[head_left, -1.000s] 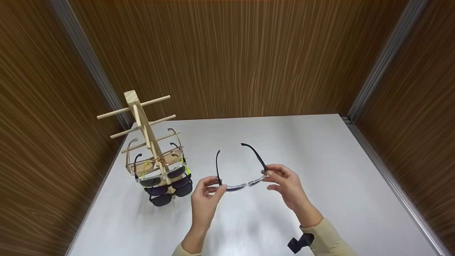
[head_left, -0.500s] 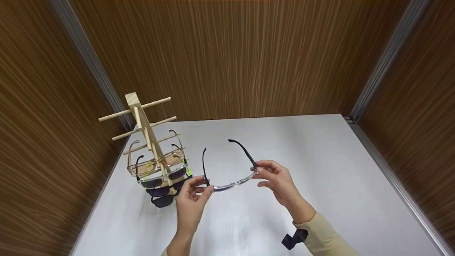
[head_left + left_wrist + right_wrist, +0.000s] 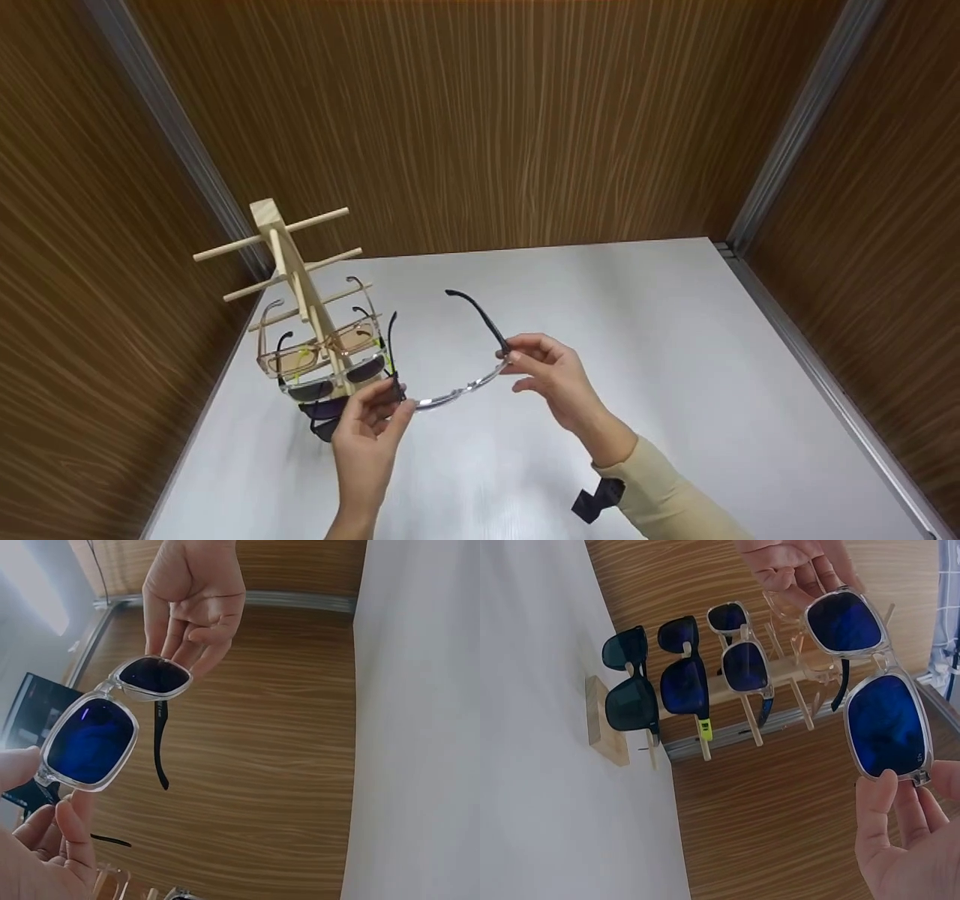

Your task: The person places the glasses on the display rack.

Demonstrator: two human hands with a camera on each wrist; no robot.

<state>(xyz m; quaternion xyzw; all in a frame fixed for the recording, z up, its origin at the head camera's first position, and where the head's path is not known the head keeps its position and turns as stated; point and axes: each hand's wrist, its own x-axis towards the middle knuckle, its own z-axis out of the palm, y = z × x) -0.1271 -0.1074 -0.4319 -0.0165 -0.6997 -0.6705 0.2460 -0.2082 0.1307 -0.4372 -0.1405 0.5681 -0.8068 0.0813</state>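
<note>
Both hands hold a pair of sunglasses (image 3: 457,394) with a clear frame, black temples and dark blue lenses. The left hand (image 3: 367,435) pinches one hinge corner between thumb and fingers. At the other hinge corner, the right hand (image 3: 551,382) grips with thumb and forefinger. The temples are unfolded and point away from the person. In the right wrist view the blue lenses (image 3: 887,724) face the camera. Left of the hands stands a wooden display rack (image 3: 296,262); the left hand overlaps its lower part in the head view.
The rack carries tan-framed glasses (image 3: 296,361), clear-framed sunglasses (image 3: 746,667) and two dark-framed pairs, one with a yellow-green temple (image 3: 705,729). Bare pegs (image 3: 319,219) stick out near its top. Wood-grain panels (image 3: 487,127) enclose the white table (image 3: 637,322).
Both hands have carried the clear-framed sunglasses leftward toward the rack. The left hand now covers part of the lower dark-framed pairs in the head view.
</note>
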